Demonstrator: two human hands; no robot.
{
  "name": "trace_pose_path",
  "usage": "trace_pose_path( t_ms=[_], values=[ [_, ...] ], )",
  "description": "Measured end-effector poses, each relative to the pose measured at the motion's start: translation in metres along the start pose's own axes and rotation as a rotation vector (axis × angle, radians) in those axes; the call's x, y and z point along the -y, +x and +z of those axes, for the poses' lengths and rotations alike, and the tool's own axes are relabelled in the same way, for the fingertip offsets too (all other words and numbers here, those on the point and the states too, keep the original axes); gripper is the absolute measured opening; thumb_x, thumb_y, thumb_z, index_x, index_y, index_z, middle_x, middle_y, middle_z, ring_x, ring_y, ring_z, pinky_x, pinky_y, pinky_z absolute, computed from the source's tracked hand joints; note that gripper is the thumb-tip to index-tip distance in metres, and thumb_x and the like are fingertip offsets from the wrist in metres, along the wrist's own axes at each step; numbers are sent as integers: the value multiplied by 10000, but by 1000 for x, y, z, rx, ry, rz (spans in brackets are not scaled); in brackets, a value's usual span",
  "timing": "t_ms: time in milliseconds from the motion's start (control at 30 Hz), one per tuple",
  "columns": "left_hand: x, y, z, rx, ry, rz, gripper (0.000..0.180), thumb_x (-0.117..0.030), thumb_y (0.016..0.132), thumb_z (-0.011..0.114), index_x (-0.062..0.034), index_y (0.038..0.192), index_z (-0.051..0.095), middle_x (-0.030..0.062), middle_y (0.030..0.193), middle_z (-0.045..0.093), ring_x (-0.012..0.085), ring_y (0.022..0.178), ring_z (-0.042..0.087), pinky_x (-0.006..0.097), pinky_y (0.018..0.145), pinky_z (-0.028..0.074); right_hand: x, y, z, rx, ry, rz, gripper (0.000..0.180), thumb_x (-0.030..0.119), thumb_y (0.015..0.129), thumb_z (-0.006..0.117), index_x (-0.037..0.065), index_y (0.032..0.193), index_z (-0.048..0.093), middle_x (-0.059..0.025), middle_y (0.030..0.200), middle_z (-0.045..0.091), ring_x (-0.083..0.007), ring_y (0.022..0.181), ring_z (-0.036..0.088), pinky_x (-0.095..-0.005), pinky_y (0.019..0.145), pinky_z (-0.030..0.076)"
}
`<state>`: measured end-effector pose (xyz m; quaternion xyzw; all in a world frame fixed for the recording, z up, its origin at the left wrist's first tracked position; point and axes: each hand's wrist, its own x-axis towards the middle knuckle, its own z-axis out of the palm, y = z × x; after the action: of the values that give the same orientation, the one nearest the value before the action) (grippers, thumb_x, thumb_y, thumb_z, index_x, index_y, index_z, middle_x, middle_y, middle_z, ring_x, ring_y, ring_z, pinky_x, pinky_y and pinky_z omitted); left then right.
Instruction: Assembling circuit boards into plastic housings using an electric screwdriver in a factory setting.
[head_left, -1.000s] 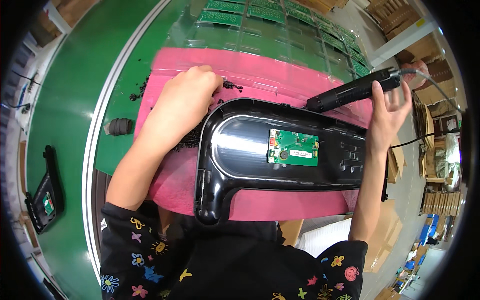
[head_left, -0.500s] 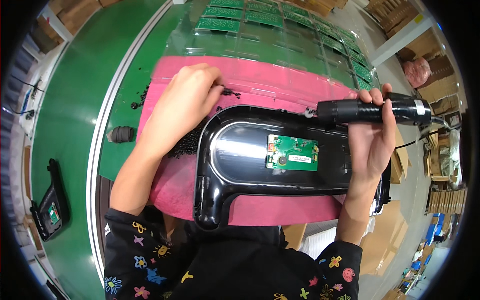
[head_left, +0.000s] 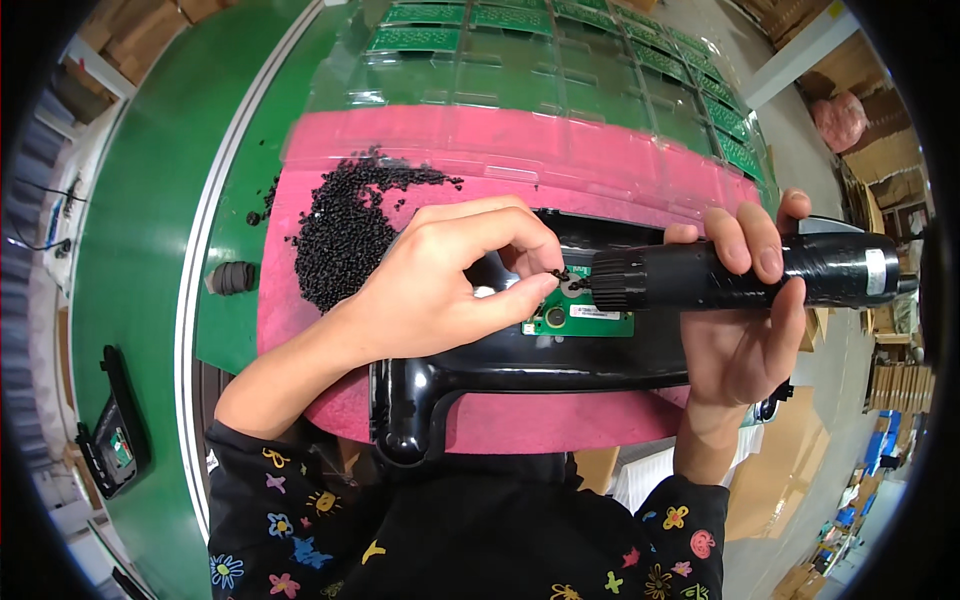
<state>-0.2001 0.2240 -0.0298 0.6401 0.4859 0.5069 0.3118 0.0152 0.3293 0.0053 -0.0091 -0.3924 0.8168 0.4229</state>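
My right hand [head_left: 735,345] grips a black electric screwdriver [head_left: 720,275], held level with its tip pointing left. Between thumb and fingertips, my left hand [head_left: 430,280] pinches a small black screw [head_left: 560,274] close to that tip. Both hands hover over a green circuit board [head_left: 600,326] inside a long black plastic housing [head_left: 560,376]. The screwdriver's front and my left fingers hide part of the board. Beside my left wrist, a heap of small black screws [head_left: 340,240] lies on a pink cloth [head_left: 560,420].
Beyond the housing stands a clear plastic tray [head_left: 500,90] with several green boards in its far and right compartments. A dark grey roll [head_left: 232,278] sits left of the cloth. Another black housing [head_left: 125,430] with a board is at far left. Cardboard [head_left: 775,470] lies at lower right.
My left hand has come from the screw heap to the screwdriver's tip, bringing a screw. The screwdriver has moved left and down over the board. The heap is now uncovered.
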Motion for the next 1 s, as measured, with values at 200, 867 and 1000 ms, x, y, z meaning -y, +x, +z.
trace_pose_path(
  t_ms=[200,867,1000],
  values=[
    [-3,-3,3,9,-60,-58,161,44,794,712,31,937,637,95,917,646,153,796,631,280,743,522,3,-2,0,14,-11,-28,525,147,935,666,153,1357,353,47,972,474,-133,993,473,-469,1101,279],
    [1,-4,3,14,34,22,105,13,892,638,16,960,558,100,903,585,215,788,579,324,728,481,1,-3,4,62,-50,-33,550,136,922,679,155,1360,347,48,983,480,-135,999,476,-467,1093,292],
    [4,-6,3,75,60,-82,121,9,900,632,15,980,542,106,909,577,236,789,578,332,744,481,4,-3,2,58,-58,-60,555,134,914,687,155,1355,351,48,982,480,-132,993,473,-459,1086,285]
  ],
)
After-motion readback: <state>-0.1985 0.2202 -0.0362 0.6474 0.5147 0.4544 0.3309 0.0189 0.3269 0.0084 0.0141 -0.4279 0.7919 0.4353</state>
